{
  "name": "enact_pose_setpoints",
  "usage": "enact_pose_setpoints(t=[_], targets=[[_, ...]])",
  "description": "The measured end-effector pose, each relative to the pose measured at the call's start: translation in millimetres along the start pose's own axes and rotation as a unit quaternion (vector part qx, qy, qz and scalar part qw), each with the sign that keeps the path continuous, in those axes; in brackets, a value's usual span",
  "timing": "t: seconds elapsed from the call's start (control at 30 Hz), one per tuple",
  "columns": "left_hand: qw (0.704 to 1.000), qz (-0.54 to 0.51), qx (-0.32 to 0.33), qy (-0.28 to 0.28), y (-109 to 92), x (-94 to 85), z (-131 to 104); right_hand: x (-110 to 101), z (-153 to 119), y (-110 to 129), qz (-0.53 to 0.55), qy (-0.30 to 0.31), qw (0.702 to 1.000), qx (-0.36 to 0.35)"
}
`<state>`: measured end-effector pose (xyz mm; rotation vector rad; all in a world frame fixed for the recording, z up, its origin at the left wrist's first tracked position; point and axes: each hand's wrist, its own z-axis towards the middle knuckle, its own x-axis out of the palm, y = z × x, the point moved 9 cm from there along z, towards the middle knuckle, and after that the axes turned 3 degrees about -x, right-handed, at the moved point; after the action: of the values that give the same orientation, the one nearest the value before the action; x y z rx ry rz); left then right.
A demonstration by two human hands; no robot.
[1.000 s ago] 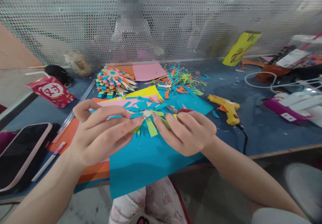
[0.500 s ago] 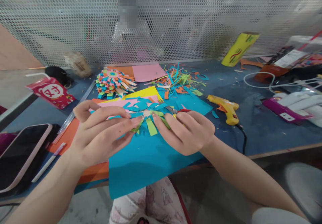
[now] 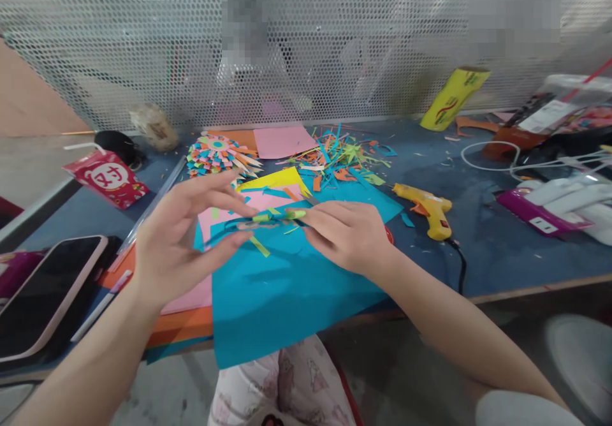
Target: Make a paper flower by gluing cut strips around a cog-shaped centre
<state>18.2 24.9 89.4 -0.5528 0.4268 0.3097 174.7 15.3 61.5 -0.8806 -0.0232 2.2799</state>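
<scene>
While blue paper (image 3: pixel 282 298) overhangs, hands (image 3: pixel 351 235) flank paper strips (image 3: pixel 261 219).

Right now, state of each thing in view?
Left hand: thumb and forefinger parted
Right hand: closed on paper piece
Paper piece: held
Glue gun: lying, corded
Phone: screen dark
Drink carton: straw in
Yellow tube: on end
Blue sheet: overhanging edge
Scraps: loose, piled

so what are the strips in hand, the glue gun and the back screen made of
Strips: probably coloured paper, matte, thin at the edges. Glue gun: likely moulded plastic, yellow with a slight sheen. Screen: seems painted or bare metal, grey, punched with small round holes.
</scene>
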Motion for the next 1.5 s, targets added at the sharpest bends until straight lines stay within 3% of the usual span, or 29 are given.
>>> enact_pose_setpoints(t=[0.1, 0.23, 0.4, 0.57, 0.73, 1.5], targets=[[0.996, -0.075, -0.04, -0.014, 11, -2.8, 4, 7, 2, -8, 0.068, 0.025, 0.997, 0.037], [0.997, -0.057, -0.051, -0.018, 13, -4.3, 10, 15, 3, -15, 0.226, 0.052, 0.968, 0.099], [0.966, -0.11, -0.23, 0.052, 39, 10.5, 8, 22, 4, -17, 0.383, 0.091, 0.907, 0.148], [0.917, -0.163, -0.342, 0.122, 50, 26.8, -5, 28, 1, -18, 0.422, 0.11, 0.885, 0.163], [0.889, -0.139, -0.417, 0.131, 54, 29.4, -12, 32, -2, -18, 0.423, 0.113, 0.885, 0.16], [0.895, -0.143, -0.407, 0.114, 55, 26.4, -10, 34, -4, -16, 0.429, 0.125, 0.881, 0.156]])
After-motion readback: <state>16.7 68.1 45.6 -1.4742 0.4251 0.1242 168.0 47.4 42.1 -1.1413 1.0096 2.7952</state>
